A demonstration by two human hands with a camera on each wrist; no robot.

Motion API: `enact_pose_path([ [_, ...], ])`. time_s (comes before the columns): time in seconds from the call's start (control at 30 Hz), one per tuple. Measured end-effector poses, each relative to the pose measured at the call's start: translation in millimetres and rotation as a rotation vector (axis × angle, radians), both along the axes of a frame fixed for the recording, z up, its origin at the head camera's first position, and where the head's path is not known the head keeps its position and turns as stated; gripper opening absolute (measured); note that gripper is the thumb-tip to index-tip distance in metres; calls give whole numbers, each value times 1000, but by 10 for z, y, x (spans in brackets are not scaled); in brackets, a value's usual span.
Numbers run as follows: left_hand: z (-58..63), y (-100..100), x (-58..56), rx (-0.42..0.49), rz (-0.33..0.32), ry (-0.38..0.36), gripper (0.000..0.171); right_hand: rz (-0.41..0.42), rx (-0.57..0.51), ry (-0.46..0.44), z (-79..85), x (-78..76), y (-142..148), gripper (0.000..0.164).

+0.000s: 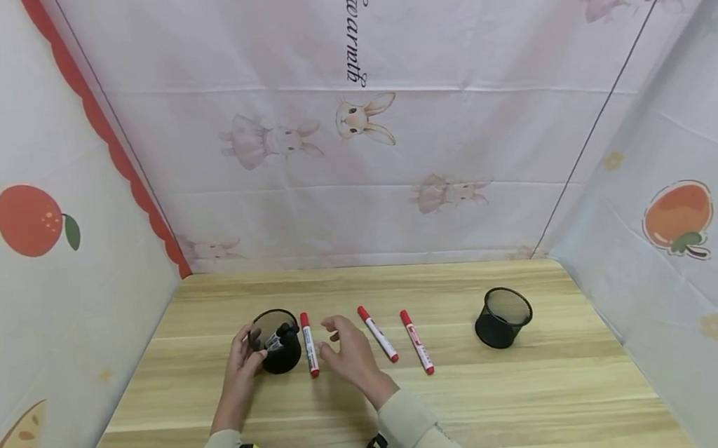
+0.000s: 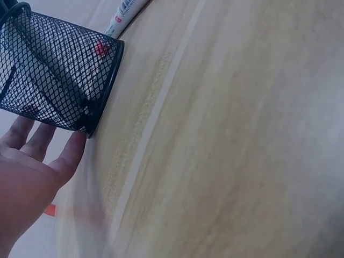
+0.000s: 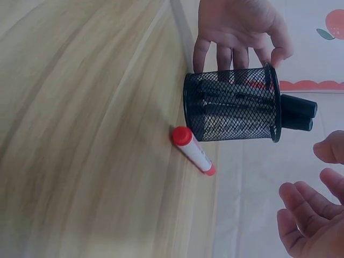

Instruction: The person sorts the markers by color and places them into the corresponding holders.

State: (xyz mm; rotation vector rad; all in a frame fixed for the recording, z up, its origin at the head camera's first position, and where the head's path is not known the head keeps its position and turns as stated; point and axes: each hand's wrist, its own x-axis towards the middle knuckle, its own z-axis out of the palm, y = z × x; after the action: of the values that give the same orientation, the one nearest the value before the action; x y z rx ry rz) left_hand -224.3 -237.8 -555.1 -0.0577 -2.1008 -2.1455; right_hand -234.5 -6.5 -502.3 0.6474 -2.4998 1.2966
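My left hand (image 1: 239, 370) holds a black mesh pen holder (image 1: 283, 360) by its left side, thumb toward me and fingers farther back. Black-capped markers (image 3: 296, 113) stand in the holder, their caps above the rim. Just right of the holder, a red-capped marker (image 1: 310, 347) with a white barrel lies on the table. My right hand (image 1: 352, 357) hovers right of that marker, fingers loosely bent, with nothing in its grasp. In the left wrist view, the fingertips of the left hand (image 2: 32, 166) meet the mesh low on the holder (image 2: 54, 70).
Two more red markers, one nearer (image 1: 379, 335) and one farther right (image 1: 418, 344), lie slanted beyond my right hand. A second mesh pen holder (image 1: 499, 331) stands at the table's right. Printed cloth walls (image 1: 333, 219) enclose the wooden table (image 1: 537, 393) at the back and sides.
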Motion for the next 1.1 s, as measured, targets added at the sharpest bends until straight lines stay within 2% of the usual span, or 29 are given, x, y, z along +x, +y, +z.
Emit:
enact_pose_path([
  [0.1,-19,0,15,-15,25,9,66,-4,-9,6,-29,18,49,34],
  [0.23,-41,22,46,-42,115,16,64,-11,-12,-10,-82,25,128,35],
  [0.37,-54,84,96,-49,228,10,60,-31,-41,-5,-111,37,235,36],
  [0.53,-46,173,192,-62,418,21,55,-55,-90,5,-121,67,364,36],
  [0.6,-33,209,236,-69,464,16,53,-62,-104,-6,-118,82,411,37],
  [0.83,-21,345,356,-143,512,-7,50,-92,-156,-54,-134,126,614,38],
  [0.97,-36,416,391,-188,549,-31,46,-122,-175,-63,-161,135,747,37],
  [1.1,-14,501,409,-226,572,-24,44,-151,-173,-76,-167,162,887,38],
])
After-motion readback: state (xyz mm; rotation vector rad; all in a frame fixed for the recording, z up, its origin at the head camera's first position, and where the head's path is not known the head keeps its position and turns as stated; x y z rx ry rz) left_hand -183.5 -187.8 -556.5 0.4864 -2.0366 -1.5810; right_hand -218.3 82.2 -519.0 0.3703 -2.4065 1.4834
